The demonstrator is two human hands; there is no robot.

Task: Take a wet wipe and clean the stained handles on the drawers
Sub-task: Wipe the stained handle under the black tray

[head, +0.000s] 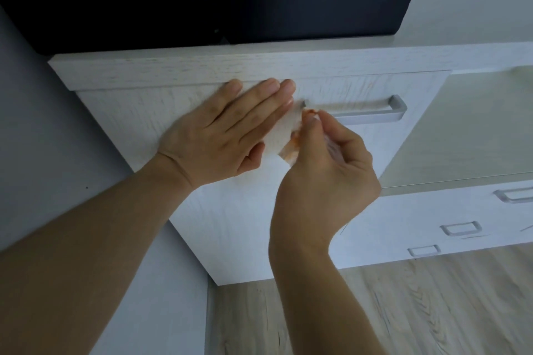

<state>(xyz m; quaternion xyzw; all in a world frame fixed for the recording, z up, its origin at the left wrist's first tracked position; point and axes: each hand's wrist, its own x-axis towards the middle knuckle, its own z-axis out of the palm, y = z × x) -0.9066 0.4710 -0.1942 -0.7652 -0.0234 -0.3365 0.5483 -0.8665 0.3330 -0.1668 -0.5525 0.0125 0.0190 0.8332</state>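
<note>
From the head view, the left hand (227, 130) lies with straight fingers spread flat against the top drawer front (360, 86), its fingertips reaching just under the overhanging top edge of the white chest (202, 69). A white wet wipe (281, 132) is held between the two hands: part of it sits under the left hand's fingers and thumb, and its right edge, smeared with orange-red stain, is pinched in the curled fingertips of the right hand (326, 164). The pinched tip of the wipe touches the left end of the grey bar handle (372, 114), which runs sideways across the right part of the drawer front; a spot of orange shows right at that end, while the rest of the bar looks grey. Both forearms rise from the lower edge of the picture.

On top of the chest stands a dark fabric box (202, 0), with pale things showing over its rim, too cut off to name. To the right, a lower white unit (432, 210) carries three small grey handles (461, 228). Light wood-look floor (403, 311) lies below.
</note>
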